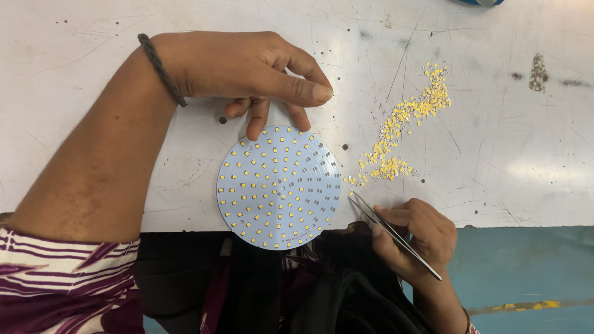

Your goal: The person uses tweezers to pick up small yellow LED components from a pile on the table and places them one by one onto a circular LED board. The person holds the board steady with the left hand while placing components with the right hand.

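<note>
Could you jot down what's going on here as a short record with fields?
left hand: fingertips rest on the far edge of the round board
right hand: holds tweezers, tips near the board's right edge
board: pale disc dotted with small yellow squares, overhanging the table edge
loose chips: scattered yellow pile on the table, right of the board

One round white circuit board (279,187) lies on the white table (93,37), with one pair of metal tweezers (393,234) just right of the board, one loose heap of small yellow chips (399,133) to its upper right, and two hands in view.
</note>
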